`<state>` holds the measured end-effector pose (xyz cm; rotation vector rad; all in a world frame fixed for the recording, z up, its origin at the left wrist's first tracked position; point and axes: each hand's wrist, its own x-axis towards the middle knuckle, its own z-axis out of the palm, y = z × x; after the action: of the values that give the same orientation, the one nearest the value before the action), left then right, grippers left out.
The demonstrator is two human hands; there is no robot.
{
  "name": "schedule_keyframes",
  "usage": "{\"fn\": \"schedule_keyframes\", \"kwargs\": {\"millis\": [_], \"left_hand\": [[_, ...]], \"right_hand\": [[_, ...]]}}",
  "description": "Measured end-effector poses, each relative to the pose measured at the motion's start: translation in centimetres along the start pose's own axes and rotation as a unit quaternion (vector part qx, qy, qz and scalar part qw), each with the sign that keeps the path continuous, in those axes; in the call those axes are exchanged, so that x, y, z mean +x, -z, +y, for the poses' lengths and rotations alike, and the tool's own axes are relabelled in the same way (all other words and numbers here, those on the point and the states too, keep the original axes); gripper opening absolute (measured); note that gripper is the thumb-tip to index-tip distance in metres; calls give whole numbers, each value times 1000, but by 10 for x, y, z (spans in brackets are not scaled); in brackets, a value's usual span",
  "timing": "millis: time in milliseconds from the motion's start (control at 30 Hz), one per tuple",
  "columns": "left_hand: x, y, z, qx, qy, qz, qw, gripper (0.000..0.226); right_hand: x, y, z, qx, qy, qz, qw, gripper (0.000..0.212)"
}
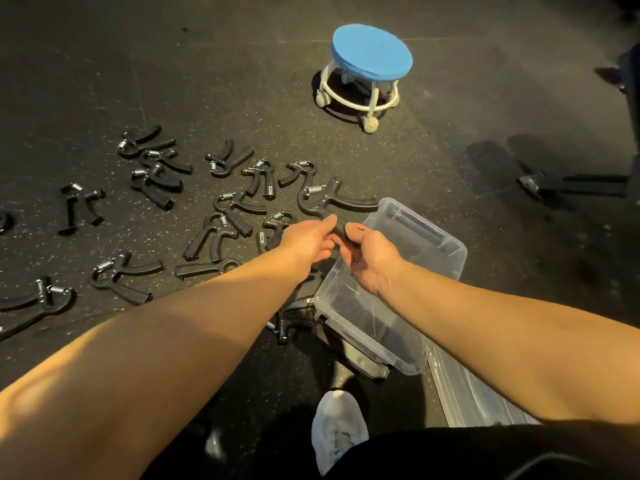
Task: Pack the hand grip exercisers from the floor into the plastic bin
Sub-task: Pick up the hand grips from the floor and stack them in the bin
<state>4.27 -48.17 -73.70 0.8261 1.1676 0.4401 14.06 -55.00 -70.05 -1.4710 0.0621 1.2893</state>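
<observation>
- L hand (308, 239): fingers (327, 224) and thumb pinched on the lower handle end of one hand grip exerciser (334, 202).
- R hand (369, 259): thumb on top, fingers curled under the same handle, right next to the L fingertips. Both hands grip it.
- Held exerciser: off the floor (242, 81). Its spring end & 2nd handle stick out beyond the fingers, away from the person.
- Plastic bin (446, 247): clear, open top, on the floor just below & right of the fingers. Dark shapes show through the walls, can't tell if they're inside or underneath.
- Loose exercisers (214, 237): black w/ metal springs, scattered on the floor left of & beyond the fingers, some overlapping.
- One more exerciser (285, 323) lies nearer the person than the fingers, just beside the bin's near-left corner.
- Clear ribbed plastic piece (467, 393): against the bin's near side, under the R forearm.
- Blue-topped wheeled stool (370, 60): well beyond the fingers.
- White shoe (337, 427): near the person, well back from the fingers.
</observation>
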Motion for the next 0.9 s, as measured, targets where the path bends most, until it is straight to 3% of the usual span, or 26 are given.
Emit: {"fn": "schedule_keyframes", "kwargs": {"millis": [133,233,267,333,433,533,633,800,833,900], "left_hand": [[3,0,1,9,-31,17,999,25],[9,4,1,54,-61,55,995,40],[10,5,2,93,-86,61,990,33],[9,8,3,159,-143,63,975,14],[4,6,5,187,-222,37,956,1],[6,3,3,262,-287,14,921,20],[7,3,-1,384,-361,2,850,26],[7,3,-2,449,-433,-10,782,29],[7,2,-3,453,-440,-3,775,31],[7,0,-5,431,-420,18,798,41]], "right_hand": [[4,7,10,-15,-11,-9,1000,16],[8,10,20,-46,-23,64,997,15],[9,12,23,-50,-19,95,994,14],[9,13,24,-60,15,128,990,20],[1,10,18,-79,103,100,986,26],[-4,7,3,-68,141,65,986,29],[0,12,-8,-63,135,94,984,37],[9,25,-6,1,75,142,987,23],[9,27,-7,21,60,146,987,19],[11,33,-8,52,40,153,986,11]]}}
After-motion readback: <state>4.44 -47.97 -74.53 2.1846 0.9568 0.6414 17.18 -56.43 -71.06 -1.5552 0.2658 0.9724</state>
